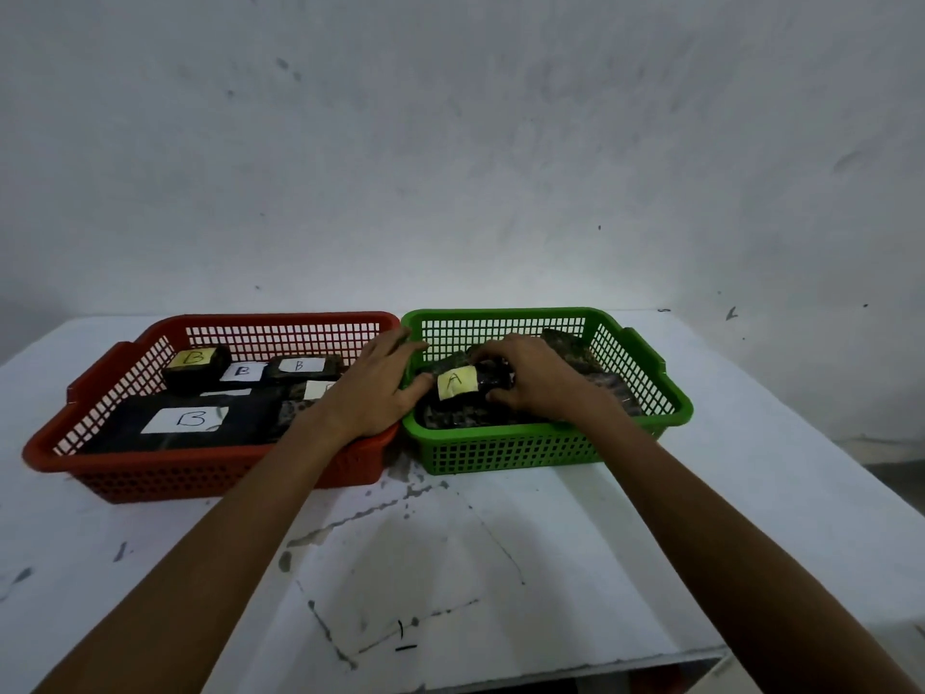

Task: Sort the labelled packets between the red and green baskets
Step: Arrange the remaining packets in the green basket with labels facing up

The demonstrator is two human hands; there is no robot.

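A red basket (pixel 200 465) on the left holds several dark packets with B labels, among them a large flat one (pixel 190 419) at the front and a small one with a yellow B label (pixel 195 365) at the back. The green basket (pixel 505 450) on the right holds dark packets. On top lies a packet with a yellow A label (pixel 456 382). My left hand (pixel 375 388) grips that packet's left end, reaching across the two baskets' shared rims. My right hand (pixel 535 375) grips its right end inside the green basket.
Both baskets stand side by side, touching, on a white table (pixel 450 553) with scuffs and pen marks. A white wall rises just behind them. The table's near edge (pixel 650 661) shows at the bottom right.
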